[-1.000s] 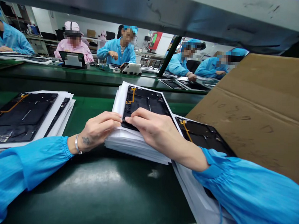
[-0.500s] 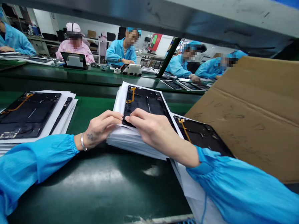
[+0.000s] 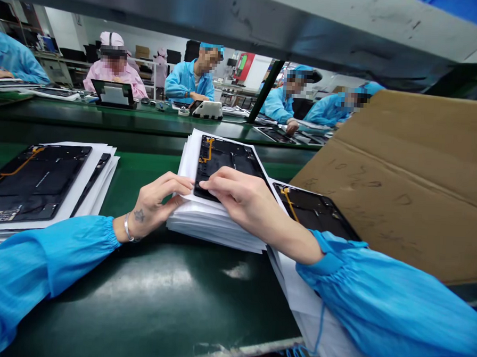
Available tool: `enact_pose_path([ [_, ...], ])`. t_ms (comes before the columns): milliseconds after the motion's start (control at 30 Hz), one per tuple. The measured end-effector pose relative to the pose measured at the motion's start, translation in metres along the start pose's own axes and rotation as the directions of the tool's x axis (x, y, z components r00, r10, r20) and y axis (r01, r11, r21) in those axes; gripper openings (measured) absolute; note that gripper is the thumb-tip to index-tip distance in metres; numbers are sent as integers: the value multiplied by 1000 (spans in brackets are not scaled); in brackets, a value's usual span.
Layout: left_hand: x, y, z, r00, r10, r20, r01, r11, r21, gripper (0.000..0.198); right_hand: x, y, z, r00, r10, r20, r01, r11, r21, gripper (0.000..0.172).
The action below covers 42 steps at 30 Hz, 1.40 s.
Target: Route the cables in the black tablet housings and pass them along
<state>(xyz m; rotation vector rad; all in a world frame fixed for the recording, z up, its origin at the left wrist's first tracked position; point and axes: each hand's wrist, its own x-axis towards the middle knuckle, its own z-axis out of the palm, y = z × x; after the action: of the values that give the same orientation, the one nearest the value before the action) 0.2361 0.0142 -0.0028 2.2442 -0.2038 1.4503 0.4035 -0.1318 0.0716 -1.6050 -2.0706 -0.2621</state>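
A black device housing (image 3: 233, 158) with an orange flex cable lies on top of a stack of white sheets (image 3: 216, 225) in the middle. My left hand (image 3: 155, 201) is at the stack's left front corner, thumb and fingers pinched at the edge of the sheets beside the housing. Over the housing's near left corner is my right hand (image 3: 247, 200), thumb and index finger pressed together; whatever is between them is too small to make out. The right hand hides the housing's near part.
Another stack with a black housing (image 3: 42, 179) stands at the left. A third housing (image 3: 316, 212) lies right of the middle stack, before a large cardboard sheet (image 3: 414, 182). People in blue and pink work across the green bench (image 3: 144, 296).
The whole view has shifted slightly, so most things sit a little further left. My left fingers have drawn slightly back from the housing's corner; my right hand remains over it.
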Motion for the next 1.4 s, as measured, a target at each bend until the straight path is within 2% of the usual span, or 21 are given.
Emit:
enact_pose_path([
  [300, 0, 1, 0, 1000, 12, 6, -12, 1000, 16, 11, 2, -3, -3, 994, 51, 96, -44, 996, -76, 27],
  [533, -1, 2, -1, 999, 27, 22, -28, 999, 28, 11, 15, -14, -16, 970, 47, 237, 19, 963, -270, 30],
  [700, -3, 0, -2, 998, 55, 20, -55, 998, 25, 14, 22, -22, -20, 945, 43, 323, 60, 951, -302, 37],
  [800, -1, 0, -2, 1000, 13, 2, -13, 999, -30, 12, 20, -14, -14, 961, 45, 273, 25, 969, -247, 33],
  [933, 2, 1, 0, 999, -37, -33, 34, 997, -70, 7, 18, 7, -5, 997, 61, 36, -62, 997, 42, 24],
  [1000, 2, 2, 1, 998, -46, -43, 43, 997, -69, 6, 18, 13, -3, 998, 61, -25, -57, 989, 135, 24],
  [1400, 0, 1, 2, 996, -81, -41, 76, 992, -104, 10, 6, 5, -2, 999, 24, 36, -21, 996, -82, 29],
])
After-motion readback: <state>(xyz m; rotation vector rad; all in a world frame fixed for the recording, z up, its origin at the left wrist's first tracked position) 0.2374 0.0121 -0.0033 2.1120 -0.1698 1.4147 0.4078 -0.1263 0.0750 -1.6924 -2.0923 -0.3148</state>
